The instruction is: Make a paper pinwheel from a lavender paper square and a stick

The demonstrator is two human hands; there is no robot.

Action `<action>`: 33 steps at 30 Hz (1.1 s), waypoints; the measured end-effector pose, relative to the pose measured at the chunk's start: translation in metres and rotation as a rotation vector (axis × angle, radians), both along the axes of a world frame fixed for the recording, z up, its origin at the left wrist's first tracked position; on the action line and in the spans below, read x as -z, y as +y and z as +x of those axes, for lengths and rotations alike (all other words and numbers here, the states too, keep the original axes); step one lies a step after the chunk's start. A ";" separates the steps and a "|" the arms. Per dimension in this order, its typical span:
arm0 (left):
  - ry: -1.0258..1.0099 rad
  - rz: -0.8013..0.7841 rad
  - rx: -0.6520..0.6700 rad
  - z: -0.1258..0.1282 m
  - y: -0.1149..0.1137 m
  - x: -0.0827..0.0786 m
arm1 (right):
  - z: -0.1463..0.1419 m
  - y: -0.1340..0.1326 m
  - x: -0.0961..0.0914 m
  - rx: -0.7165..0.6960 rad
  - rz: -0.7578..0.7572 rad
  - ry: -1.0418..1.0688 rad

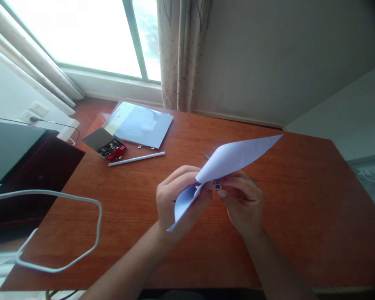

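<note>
My left hand (183, 193) is closed around a sheet of white paper (234, 158) held above the table. The paper is bent over into curved flaps; one points up to the right and another curls down in front of my palm. Between the thumb and fingers of my right hand (243, 198) is a thumbtack (218, 187), its round metal head facing me, right beside the gathered part of the paper. Whether its point touches or pierces the paper is hidden. A small pointed white tip shows beyond the paper, above my left fingers.
On the brown table (300, 216), an open red box (112, 150) holds many small metal tacks, with several loose nearby. A thin white rolled stick (136, 158) lies before it. Behind are paper sheets in a clear sleeve (143, 125). A white cable (96, 225) loops at left.
</note>
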State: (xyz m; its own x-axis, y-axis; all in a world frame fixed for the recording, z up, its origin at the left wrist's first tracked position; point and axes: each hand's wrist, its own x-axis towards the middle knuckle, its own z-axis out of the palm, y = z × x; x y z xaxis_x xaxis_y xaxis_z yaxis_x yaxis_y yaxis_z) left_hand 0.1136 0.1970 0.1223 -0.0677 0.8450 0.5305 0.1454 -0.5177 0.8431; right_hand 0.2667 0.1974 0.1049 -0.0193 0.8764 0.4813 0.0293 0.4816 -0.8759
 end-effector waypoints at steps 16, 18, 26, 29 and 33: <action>0.060 0.019 0.003 -0.002 -0.002 0.004 | -0.002 -0.002 0.003 -0.017 -0.050 0.095; 0.063 0.039 -0.006 -0.002 -0.003 0.003 | -0.002 -0.002 0.002 -0.029 -0.054 0.099; 0.072 0.033 -0.032 -0.003 -0.003 0.006 | -0.002 -0.001 0.000 -0.048 -0.068 0.082; 0.079 0.026 -0.031 -0.002 -0.003 0.006 | -0.002 0.000 0.001 -0.062 -0.062 0.089; 0.085 0.030 -0.029 -0.002 -0.003 0.004 | -0.001 0.000 0.003 -0.069 -0.069 0.107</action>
State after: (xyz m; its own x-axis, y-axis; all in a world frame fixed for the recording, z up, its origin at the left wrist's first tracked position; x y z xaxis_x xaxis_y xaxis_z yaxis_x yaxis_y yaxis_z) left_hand 0.1118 0.1939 0.1183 -0.0455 0.8269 0.5605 0.2311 -0.5371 0.8112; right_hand 0.2658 0.1976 0.1019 -0.0330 0.9056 0.4229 -0.0969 0.4182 -0.9032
